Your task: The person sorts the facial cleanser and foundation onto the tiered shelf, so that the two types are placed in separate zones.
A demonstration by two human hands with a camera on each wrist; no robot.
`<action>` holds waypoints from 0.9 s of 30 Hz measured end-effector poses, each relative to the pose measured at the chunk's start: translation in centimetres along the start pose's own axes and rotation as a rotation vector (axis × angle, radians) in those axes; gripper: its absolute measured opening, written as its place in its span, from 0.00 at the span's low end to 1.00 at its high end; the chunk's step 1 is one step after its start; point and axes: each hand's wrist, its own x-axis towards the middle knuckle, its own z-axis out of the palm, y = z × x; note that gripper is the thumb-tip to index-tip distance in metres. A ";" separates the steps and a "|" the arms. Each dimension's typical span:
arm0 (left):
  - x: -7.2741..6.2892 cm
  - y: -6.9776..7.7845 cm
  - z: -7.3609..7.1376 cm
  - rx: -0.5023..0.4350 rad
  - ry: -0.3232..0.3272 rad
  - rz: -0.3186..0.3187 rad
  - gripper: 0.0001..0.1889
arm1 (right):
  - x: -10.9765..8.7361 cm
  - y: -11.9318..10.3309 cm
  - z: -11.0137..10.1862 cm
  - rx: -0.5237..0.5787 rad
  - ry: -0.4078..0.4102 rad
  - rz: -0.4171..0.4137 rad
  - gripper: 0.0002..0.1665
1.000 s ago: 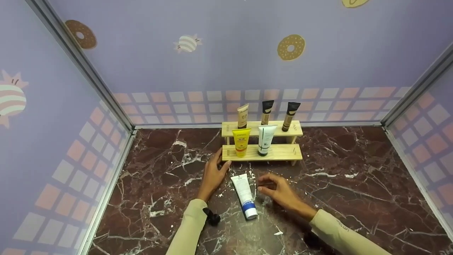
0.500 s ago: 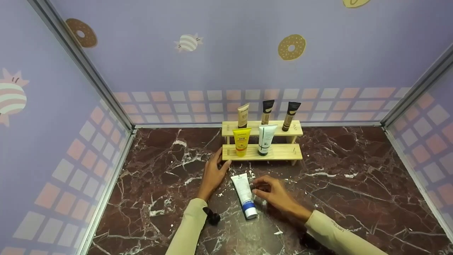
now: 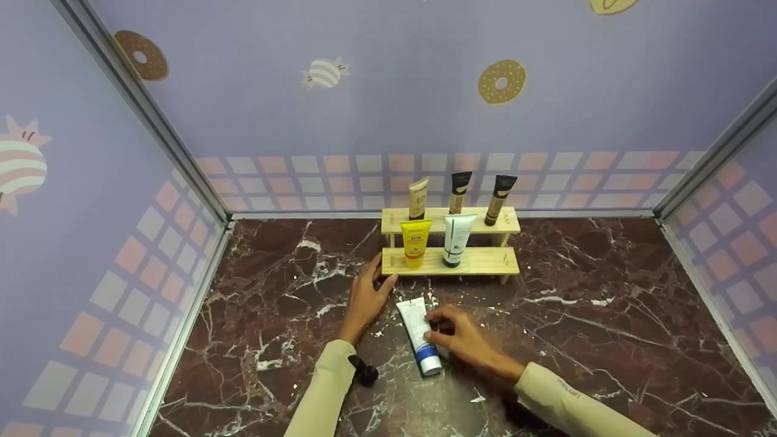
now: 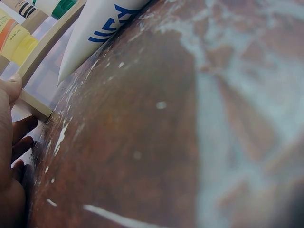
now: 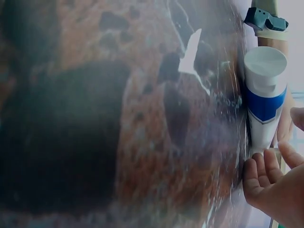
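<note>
A white squeeze tube (image 3: 416,325) with a blue band and white cap lies on the marbled table, cap toward the person. At its right edge is my right hand (image 3: 464,337), fingers loosely bent, thumb and forefinger tips overlapping the tube in the head view. In the right wrist view those fingers (image 5: 270,171) reach beside the tube's body, just past its blue band (image 5: 266,107). My left hand (image 3: 365,300) holds the lower left corner of a two-step wooden display stand (image 3: 485,261), thumb on the front edge and fingers around the end.
On the lower step stand a yellow tube (image 3: 415,243) and a white-green tube (image 3: 456,240). A beige tube (image 3: 417,199) and two black-and-gold tubes (image 3: 459,191) stand on the upper step. Purple printed panels (image 3: 400,115) enclose the table's back and sides. A black wrist camera (image 3: 364,370) sits on the left sleeve.
My right hand has moved left, from a gap beside the white tube to its right edge. The left hand stays at the stand's corner; the tubes have not moved.
</note>
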 end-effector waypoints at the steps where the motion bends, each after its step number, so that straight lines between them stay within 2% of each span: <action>1: 0.0 0.0 0.0 0.000 -0.001 -0.002 0.38 | 0.0 0.0 0.1 -0.014 0.008 0.002 0.19; 5: 0.0 -0.1 0.0 -0.005 0.006 0.003 0.37 | 0.1 -0.3 0.6 -0.070 0.043 0.026 0.21; 16: 0.0 -0.2 0.0 -0.004 -0.009 0.016 0.38 | 0.3 -0.9 2.3 -0.337 0.121 0.109 0.35; 24: 0.0 0.0 0.0 0.025 0.001 0.021 0.37 | 0.1 -1.0 3.2 -0.389 0.143 0.140 0.43; 27: 0.0 -0.1 0.0 0.017 0.002 0.025 0.37 | 0.1 -0.9 3.4 -0.402 0.149 0.123 0.43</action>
